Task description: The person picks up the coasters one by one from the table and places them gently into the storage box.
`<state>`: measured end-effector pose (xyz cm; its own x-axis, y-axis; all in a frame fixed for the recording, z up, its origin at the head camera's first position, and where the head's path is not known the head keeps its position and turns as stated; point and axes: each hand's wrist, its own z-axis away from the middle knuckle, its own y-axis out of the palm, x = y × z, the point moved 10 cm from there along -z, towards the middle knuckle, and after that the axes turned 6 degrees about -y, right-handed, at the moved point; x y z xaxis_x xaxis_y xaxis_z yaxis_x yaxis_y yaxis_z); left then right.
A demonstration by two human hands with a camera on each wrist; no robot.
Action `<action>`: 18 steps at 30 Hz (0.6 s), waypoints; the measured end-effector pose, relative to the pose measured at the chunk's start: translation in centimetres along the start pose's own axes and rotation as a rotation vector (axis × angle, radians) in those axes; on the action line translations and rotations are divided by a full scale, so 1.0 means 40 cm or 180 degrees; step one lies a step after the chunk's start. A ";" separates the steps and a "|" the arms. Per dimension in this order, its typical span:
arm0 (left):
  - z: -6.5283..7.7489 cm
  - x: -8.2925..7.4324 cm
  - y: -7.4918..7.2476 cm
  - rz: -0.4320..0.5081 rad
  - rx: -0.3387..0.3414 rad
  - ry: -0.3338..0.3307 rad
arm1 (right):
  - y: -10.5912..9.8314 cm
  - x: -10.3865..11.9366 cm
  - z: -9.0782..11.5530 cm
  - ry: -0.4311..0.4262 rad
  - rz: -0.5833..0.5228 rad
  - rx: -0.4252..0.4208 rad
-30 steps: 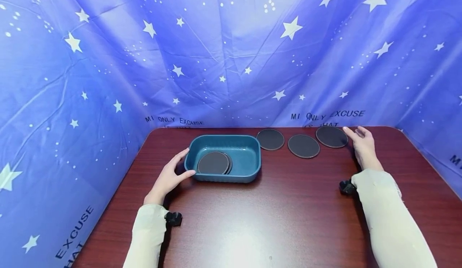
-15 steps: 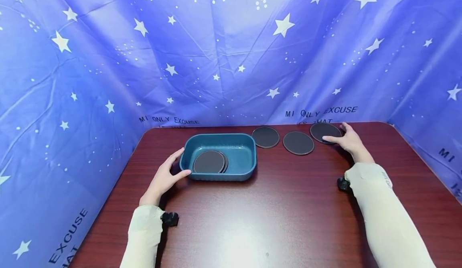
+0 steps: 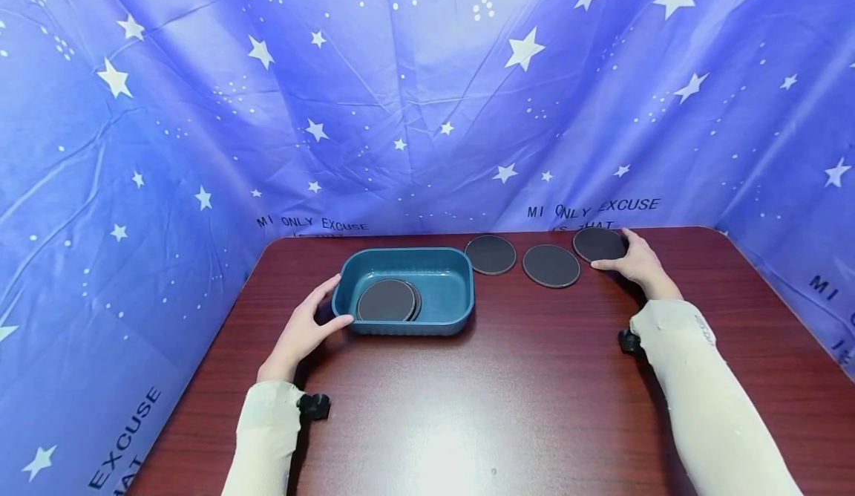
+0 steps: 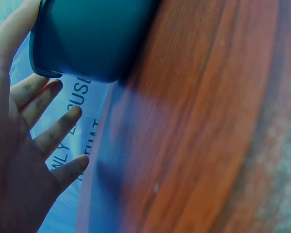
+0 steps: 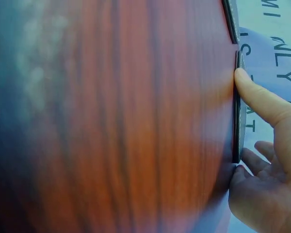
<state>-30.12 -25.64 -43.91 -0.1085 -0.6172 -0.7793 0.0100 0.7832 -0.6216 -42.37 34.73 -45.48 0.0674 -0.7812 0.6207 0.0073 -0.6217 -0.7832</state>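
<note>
1. Head view: here's the teal container (image 3: 444,292), sitting on the reddish-brown surface (image 3: 521,355), and the left hand (image 3: 300,336) is at its left end, fingers spread, thumb laid against the near corner of the rim. Inside, towards that same end, a dark round coaster (image 3: 386,301) lies over another, the lower one peeking out on the right.
2. Same view, moving right of the container: three more in a row! The nearest coaster (image 3: 490,255) is just beside its far right corner, the middle coaster (image 3: 551,266) comes next, and the end coaster (image 3: 594,245) is well apart from it. The right hand (image 3: 637,264) is on that last one, pinching it between thumb and fingers. Behind the container, a blue starry curtain (image 3: 401,73).
3. Left wrist view: up close, the thumb meets the container's rim, with the other fingers fanned out around its end, tips apart.
4. Right wrist view: the end coaster shows edge-on, thumb pressed to its edge and fingers bent at its other side; part of another coaster appears above.
</note>
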 end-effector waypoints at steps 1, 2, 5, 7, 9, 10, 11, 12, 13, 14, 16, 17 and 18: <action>0.000 0.000 0.000 -0.0001 -0.0002 -0.0005 | -0.001 0.000 0.000 0.0003 -0.0003 -0.0016; -0.001 0.000 0.000 -0.0002 -0.0003 -0.0012 | -0.001 0.000 0.000 0.0000 -0.0003 -0.0037; -0.002 0.000 -0.001 -0.0004 -0.0007 -0.0019 | -0.002 0.005 0.002 -0.0037 -0.0081 -0.0116; -0.002 0.000 -0.003 0.0001 -0.0018 -0.0021 | -0.002 0.009 0.004 -0.0067 -0.0137 -0.0177; -0.002 0.000 -0.004 0.0009 -0.0021 -0.0008 | -0.005 0.010 0.006 -0.0091 -0.0159 -0.0246; -0.001 0.000 -0.004 0.0013 -0.0021 -0.0005 | -0.006 0.011 0.007 -0.0099 -0.0160 -0.0281; -0.001 -0.001 -0.003 0.0016 -0.0022 0.0000 | -0.009 0.012 0.008 -0.0113 -0.0138 -0.0319; 0.000 -0.001 -0.002 0.0015 -0.0020 -0.0001 | -0.012 0.011 0.010 -0.0118 -0.0121 -0.0354; 0.001 -0.001 -0.001 0.0015 -0.0013 -0.0002 | -0.015 0.009 0.011 -0.0111 -0.0114 -0.0379; 0.001 -0.002 0.000 0.0012 -0.0008 -0.0001 | -0.018 0.006 0.012 -0.0097 -0.0124 -0.0397; 0.003 -0.002 0.000 -0.0004 -0.0005 -0.0010 | -0.022 0.002 0.015 -0.0048 -0.0155 -0.0384; 0.003 -0.001 -0.001 -0.0007 -0.0009 -0.0014 | -0.024 -0.002 0.017 -0.0011 -0.0179 -0.0358; 0.004 -0.001 -0.002 -0.0006 -0.0011 -0.0022 | -0.024 -0.006 0.018 0.0033 -0.0203 -0.0319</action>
<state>-29.97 -25.68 -43.87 -0.1016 -0.6191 -0.7787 0.0065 0.7823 -0.6228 -41.66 35.57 -44.90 0.0596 -0.7400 0.6699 -0.0886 -0.6724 -0.7349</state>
